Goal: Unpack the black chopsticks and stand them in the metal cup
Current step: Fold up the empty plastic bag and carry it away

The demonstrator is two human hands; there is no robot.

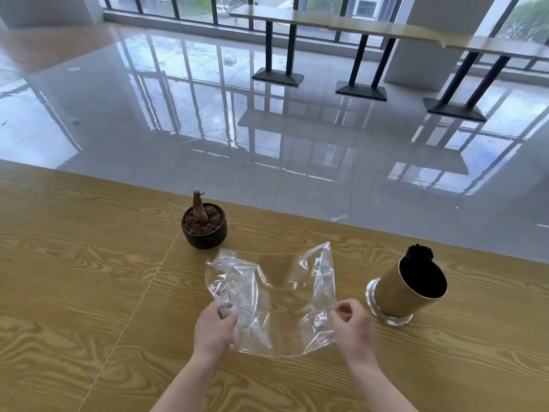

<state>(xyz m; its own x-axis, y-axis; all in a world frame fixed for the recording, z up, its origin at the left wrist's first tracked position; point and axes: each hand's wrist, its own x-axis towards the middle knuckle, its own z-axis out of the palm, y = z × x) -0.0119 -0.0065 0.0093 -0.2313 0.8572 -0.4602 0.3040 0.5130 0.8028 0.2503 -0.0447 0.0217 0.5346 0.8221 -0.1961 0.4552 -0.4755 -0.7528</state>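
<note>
A clear plastic bag [273, 298] is stretched flat just above the wooden table [89, 278], with nothing visible inside it. My left hand [214, 331] pinches its left edge and my right hand [353, 328] pinches its right edge. To the right stands the metal cup [401, 295], shiny and mirroring the wood grain. A bundle of black chopsticks [419, 253] stands in it, their ends poking above the far rim.
A small black pot [204, 230] with soil and a cut brown stem sits just beyond the bag. The table's far edge runs diagonally behind the pot and cup, with a glossy tiled floor and bar tables [356, 25] beyond.
</note>
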